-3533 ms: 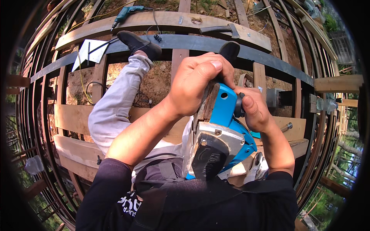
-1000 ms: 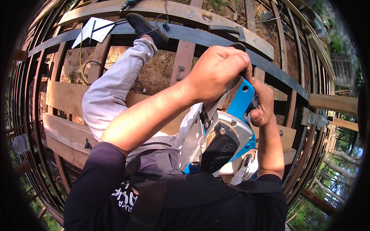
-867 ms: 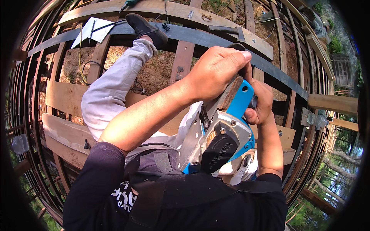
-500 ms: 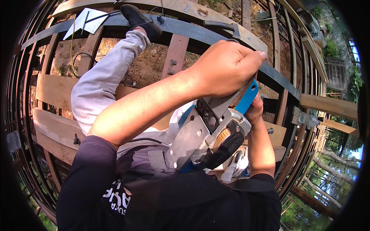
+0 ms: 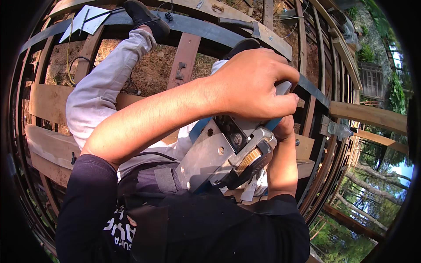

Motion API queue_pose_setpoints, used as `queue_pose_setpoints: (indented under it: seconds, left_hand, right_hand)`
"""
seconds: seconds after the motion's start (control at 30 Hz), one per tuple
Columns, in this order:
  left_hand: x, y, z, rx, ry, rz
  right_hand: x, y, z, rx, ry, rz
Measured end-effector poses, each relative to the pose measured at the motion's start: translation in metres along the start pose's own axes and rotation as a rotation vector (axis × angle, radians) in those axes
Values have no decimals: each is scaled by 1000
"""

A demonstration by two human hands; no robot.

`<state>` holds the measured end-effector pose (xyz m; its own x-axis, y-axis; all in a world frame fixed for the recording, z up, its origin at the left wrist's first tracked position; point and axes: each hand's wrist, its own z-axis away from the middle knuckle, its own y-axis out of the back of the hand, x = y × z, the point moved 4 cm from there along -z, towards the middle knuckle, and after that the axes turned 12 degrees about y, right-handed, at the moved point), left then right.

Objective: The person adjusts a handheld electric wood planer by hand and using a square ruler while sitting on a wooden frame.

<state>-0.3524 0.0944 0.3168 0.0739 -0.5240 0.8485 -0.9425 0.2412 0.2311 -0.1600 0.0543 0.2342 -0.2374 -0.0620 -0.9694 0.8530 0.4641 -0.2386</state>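
A power tool that looks like an electric planer (image 5: 206, 153) lies tilted in my lap, its flat metal plate facing up. It has blue body parts, a metal bracket and a ribbed yellow-brown round part (image 5: 249, 160). Reaching across from the left, my left hand (image 5: 258, 83) is closed over the tool's far end, thumb and curled forefinger around a pale grey edge (image 5: 283, 88). Under that same end, my right hand (image 5: 285, 128) grips from the right side; most of its fingers are hidden behind the tool.
An axe (image 5: 240, 23) rests on a far plank, beyond a dark metal beam (image 5: 206, 34). A white board (image 5: 85, 22) with a thin rod lies at the far left. Wooden planks (image 5: 48, 142) and beams surround me over bare soil. A clear plastic bottle (image 5: 338, 130) stands to the right.
My left hand has shifted its hold, with thumb and forefinger now curled around the pale edge. It covers more of the blue end. The view has moved slightly, and a second shoe shows.
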Motion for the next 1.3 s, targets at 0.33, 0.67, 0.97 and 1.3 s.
queue_pose_setpoints:
  seconds: [0.33, 0.67, 0.97, 1.3]
  left_hand:
    - [-1, -1, 0, -76, -73, 62]
    - [-5, 0, 0, -14, -37, 70]
    - [-9, 4, 3, -43, -56, 109]
    - [2, 19, -30, -473, 278, -17]
  right_hand:
    - [-13, -5, 5, -41, -54, 70]
    - [-5, -12, 0, 22, 140, 261]
    - [-3, -27, -7, 217, -97, -24]
    - [-19, -33, -16, 37, 176, 449]
